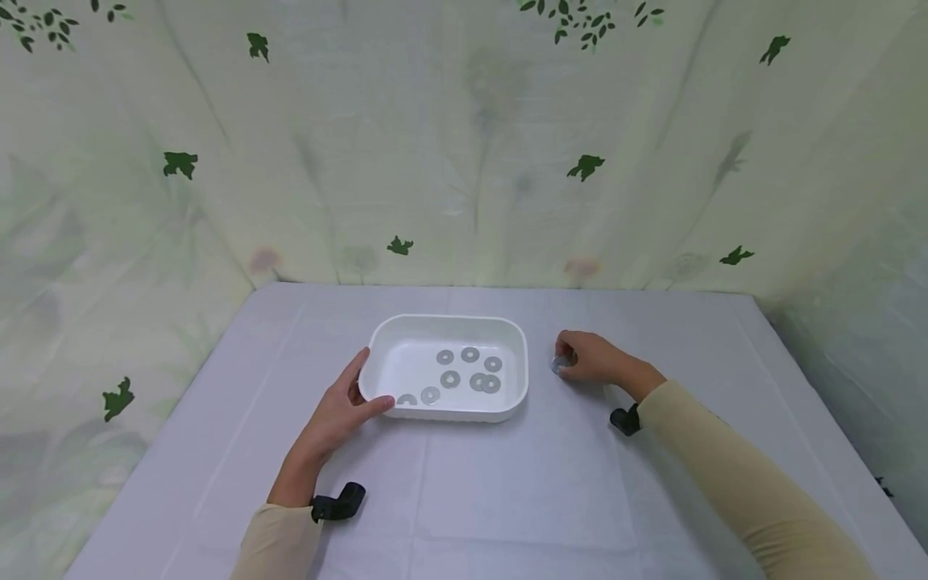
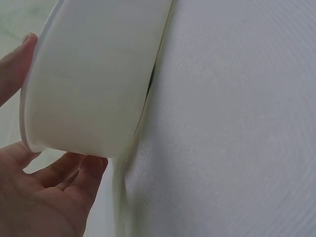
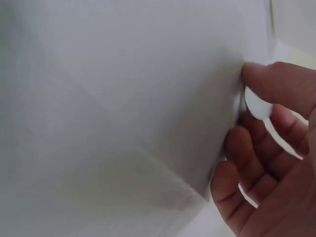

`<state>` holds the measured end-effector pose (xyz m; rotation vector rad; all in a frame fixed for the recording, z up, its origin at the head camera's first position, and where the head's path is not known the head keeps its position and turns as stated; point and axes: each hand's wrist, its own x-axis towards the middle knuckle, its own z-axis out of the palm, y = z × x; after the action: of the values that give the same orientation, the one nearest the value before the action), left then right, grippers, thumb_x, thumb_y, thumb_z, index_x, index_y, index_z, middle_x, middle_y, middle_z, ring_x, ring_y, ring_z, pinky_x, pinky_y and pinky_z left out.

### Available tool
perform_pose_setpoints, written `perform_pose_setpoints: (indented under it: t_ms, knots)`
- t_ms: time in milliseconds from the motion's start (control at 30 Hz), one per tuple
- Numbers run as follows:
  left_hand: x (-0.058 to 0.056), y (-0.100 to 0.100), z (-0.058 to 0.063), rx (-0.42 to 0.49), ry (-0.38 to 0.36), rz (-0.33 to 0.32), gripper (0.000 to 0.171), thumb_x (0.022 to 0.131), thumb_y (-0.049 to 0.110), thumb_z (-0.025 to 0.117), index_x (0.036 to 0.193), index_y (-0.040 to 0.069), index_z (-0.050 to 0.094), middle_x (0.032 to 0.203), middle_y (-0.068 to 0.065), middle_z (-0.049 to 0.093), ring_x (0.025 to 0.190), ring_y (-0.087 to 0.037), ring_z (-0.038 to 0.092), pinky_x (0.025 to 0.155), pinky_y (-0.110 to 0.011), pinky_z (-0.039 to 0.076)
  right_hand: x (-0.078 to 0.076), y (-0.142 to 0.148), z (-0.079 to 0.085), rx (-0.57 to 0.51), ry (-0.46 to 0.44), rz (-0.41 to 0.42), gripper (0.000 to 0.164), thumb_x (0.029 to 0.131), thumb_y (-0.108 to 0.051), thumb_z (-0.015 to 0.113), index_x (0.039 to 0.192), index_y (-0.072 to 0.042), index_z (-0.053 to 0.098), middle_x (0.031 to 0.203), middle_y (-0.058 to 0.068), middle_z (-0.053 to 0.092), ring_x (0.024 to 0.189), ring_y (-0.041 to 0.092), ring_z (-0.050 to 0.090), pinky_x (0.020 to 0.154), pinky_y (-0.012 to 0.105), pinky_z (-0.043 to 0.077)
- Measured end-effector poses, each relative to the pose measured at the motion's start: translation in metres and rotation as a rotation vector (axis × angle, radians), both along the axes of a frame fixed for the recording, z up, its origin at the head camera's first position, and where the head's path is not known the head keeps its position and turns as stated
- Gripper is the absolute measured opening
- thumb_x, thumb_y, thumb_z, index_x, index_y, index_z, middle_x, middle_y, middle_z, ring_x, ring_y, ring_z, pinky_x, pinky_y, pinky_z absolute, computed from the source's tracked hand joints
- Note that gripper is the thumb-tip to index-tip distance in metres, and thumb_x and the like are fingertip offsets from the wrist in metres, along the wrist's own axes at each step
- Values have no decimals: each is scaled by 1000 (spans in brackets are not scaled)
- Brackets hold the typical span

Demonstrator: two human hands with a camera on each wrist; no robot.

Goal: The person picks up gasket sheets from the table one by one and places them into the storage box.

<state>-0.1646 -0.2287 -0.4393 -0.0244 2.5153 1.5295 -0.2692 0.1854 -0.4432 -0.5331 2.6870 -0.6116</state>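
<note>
A white plastic tray (image 1: 449, 415) with rounded corners stands on the table, and several flat metal washers (image 1: 450, 379) lie spread on its floor. Two of them overlap toward the right side. My left hand (image 1: 339, 412) holds the tray's left front corner, thumb over the front rim and fingers against the left end. In the left wrist view, the fingertips (image 2: 94, 165) touch the outer wall. To the right of the tray, my right hand (image 1: 596, 359) pinches a metal washer (image 1: 557, 365) at the tabletop. Fingers hide part of it, so whether more than one is held is unclear.
A white cloth (image 1: 507, 499) with fold creases covers the table. Behind it hangs a pale curtain (image 1: 449, 161) with green leaf prints, which also runs along both sides. Black wrist cameras (image 1: 339, 503) sit on both wrists.
</note>
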Motion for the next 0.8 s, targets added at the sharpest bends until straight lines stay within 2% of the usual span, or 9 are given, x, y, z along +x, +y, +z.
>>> perform_pose_setpoints:
  t_ms: [133, 433, 700, 800]
  knots:
    - [0, -1, 0, 2, 1, 4, 101, 89, 29, 75, 161, 20, 6, 168, -11, 14, 151, -31, 29, 115, -44, 34, 2, 1, -1, -10, -21, -9, 25, 89, -15, 70, 108, -13, 53, 90, 6, 58, 84, 19, 52, 75, 31, 44]
    - [-1, -1, -5, -13, 9, 2, 101, 88, 29, 75, 161, 20, 6, 168, -12, 15, 151, -33, 31, 116, -47, 34, 6, 5, 0, -47, -51, 20, 29, 86, -9, 70, 113, -12, 61, 100, 7, 66, 89, 19, 56, 81, 35, 48]
    - [-1, -3, -6, -27, 12, 0, 101, 87, 31, 76, 161, 21, 8, 168, -9, 17, 149, -29, 34, 110, -33, 40, 7, 4, 3, -39, -42, 30, 28, 87, -11, 71, 114, -11, 63, 102, 7, 66, 91, 20, 56, 82, 36, 49]
    - [-1, -3, -6, -27, 9, 0, 101, 88, 30, 76, 161, 21, 8, 168, -9, 17, 149, -29, 35, 109, -33, 41, 7, 3, 2, -35, -42, 31, 28, 87, -12, 71, 114, -11, 63, 102, 7, 65, 92, 20, 56, 82, 36, 49]
